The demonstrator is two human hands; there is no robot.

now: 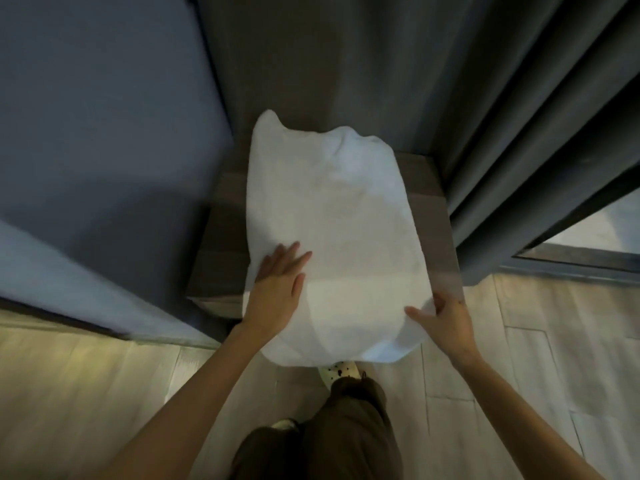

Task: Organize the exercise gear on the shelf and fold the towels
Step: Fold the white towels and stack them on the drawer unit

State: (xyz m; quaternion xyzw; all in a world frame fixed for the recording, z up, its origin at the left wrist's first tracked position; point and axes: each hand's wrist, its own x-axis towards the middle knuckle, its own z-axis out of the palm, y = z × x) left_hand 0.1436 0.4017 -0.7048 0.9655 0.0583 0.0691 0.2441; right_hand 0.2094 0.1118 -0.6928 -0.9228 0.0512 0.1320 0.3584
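Left hand flat, right hand pinching white towel, rumpled, overhanging cabinet.

Dim, softly blurred view (wide-angle bend at edges); warm glow on the floor, towel brightest.

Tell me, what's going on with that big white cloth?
A person is working on a white towel laid over a small dark wooden stand. The left hand lies flat on the towel's left side, while the right hand grips its near right edge. The towel's near end hangs off the stand's front, and it looks spread out, not yet folded small.
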